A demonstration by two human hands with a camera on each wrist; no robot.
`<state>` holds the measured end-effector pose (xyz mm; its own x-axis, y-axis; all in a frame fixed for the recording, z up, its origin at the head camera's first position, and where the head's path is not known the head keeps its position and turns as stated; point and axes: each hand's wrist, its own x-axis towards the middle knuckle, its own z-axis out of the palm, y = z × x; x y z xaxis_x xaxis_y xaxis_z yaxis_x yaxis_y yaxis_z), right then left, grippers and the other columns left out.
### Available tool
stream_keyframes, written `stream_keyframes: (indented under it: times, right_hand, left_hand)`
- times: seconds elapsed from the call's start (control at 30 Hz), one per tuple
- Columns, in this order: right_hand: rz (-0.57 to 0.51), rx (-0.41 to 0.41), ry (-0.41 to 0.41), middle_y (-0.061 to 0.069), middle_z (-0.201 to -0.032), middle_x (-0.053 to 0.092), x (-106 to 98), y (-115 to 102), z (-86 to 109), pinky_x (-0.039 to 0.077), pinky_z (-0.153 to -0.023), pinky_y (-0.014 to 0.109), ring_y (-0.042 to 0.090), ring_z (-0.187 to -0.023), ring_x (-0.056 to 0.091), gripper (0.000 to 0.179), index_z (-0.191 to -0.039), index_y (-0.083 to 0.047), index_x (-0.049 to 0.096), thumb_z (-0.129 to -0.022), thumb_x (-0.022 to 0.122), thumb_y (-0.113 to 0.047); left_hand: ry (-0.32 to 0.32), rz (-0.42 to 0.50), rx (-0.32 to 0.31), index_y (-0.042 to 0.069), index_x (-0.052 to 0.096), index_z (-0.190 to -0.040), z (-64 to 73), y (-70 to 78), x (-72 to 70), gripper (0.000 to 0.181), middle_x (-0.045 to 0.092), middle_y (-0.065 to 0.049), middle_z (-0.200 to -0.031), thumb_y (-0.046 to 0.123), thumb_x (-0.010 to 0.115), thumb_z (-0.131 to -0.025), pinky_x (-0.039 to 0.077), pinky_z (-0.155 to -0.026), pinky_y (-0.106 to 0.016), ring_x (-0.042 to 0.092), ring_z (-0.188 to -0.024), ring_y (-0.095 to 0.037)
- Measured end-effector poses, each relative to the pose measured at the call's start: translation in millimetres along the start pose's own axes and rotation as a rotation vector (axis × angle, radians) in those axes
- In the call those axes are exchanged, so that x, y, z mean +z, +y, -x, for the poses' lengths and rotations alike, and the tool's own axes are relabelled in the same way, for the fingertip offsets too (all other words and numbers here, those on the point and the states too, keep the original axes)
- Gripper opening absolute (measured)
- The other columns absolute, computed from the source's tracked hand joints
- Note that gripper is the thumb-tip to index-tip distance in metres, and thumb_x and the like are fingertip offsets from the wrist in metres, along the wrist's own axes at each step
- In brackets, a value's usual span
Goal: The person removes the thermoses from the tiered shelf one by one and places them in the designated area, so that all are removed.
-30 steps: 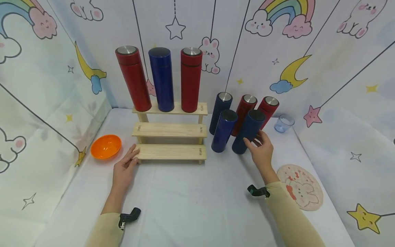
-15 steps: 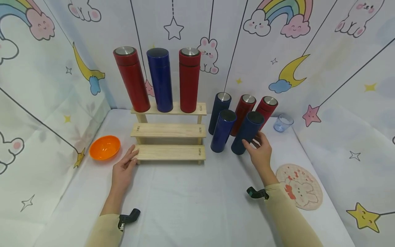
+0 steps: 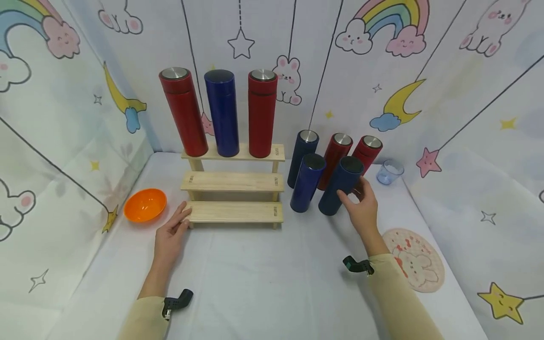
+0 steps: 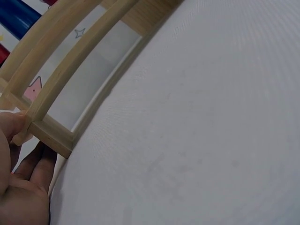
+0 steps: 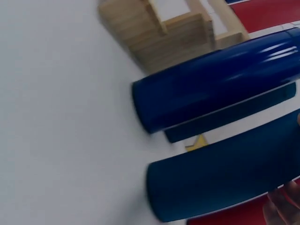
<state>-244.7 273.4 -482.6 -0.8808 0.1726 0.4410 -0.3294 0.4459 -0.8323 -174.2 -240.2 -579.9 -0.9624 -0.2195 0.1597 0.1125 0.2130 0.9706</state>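
At the right group of thermos flasks, my right hand (image 3: 362, 210) holds the front dark blue thermos (image 3: 341, 186), thumb on its near side and fingers round its right side. The flask stands on the table; in the right wrist view only fingertips (image 5: 283, 204) show at its edge. My left hand (image 3: 170, 236) pinches the left end of the lowest step of a three-step wooden rack (image 3: 235, 212). In the left wrist view, thumb and fingers lie on either side of the rack's end (image 4: 51, 138). A bright blue thermos (image 3: 308, 183) stands just left of the held one.
On the top step stand a red thermos (image 3: 184, 115), a blue thermos (image 3: 223, 115) and another red thermos (image 3: 261, 115). Behind the held flask are a dark blue thermos (image 3: 302, 158) and two red ones. An orange bowl (image 3: 145, 205), glass cup (image 3: 389, 172) and round mat (image 3: 416, 260) lie outward.
My right hand has shifted slightly to the right and its fingers reach further round the dark blue thermos. The flask and left hand stay put; the head view tilts a little.
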Motion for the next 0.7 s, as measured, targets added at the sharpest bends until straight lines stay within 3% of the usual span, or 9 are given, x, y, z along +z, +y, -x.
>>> stream_keyframes:
  times: [0.2,0.37,0.7]
  right_hand:
    - [0.038,0.004,-0.003,0.016,-0.150,0.060,-13.7,-15.1,-20.9,0.044,-0.121,0.042,0.029,-0.139,0.058,0.070,-0.162,-0.006,0.046,-0.100,0.079,-0.010]
    - [0.029,-0.037,-0.024,0.019,-0.150,0.058,-21.2,-23.8,-34.4,0.039,-0.124,0.040,0.034,-0.143,0.055,0.072,-0.162,-0.004,0.045,-0.098,0.079,-0.004]
    - [0.136,-0.217,-0.022,0.012,-0.148,0.063,-24.4,-45.3,-47.1,0.041,-0.120,0.027,0.026,-0.140,0.059,0.070,-0.158,-0.014,0.056,-0.094,0.086,-0.010]
  left_hand:
    - [-0.001,-0.006,-0.011,0.006,0.067,-0.149,-1.7,1.4,1.8,0.038,0.047,-0.003,-0.168,0.006,0.061,-0.112,0.040,-0.107,-0.008,0.039,-0.157,-0.020]
    - [0.004,0.002,-0.021,-0.001,0.065,-0.148,-0.2,5.8,2.8,0.038,0.047,-0.009,-0.167,-0.001,0.059,-0.111,0.040,-0.107,-0.007,0.037,-0.158,-0.025]
    - [0.003,-0.020,-0.026,0.010,0.067,-0.149,-0.4,-5.0,-0.4,0.038,0.047,0.002,-0.168,0.009,0.062,-0.112,0.040,-0.108,-0.008,0.039,-0.157,-0.017]
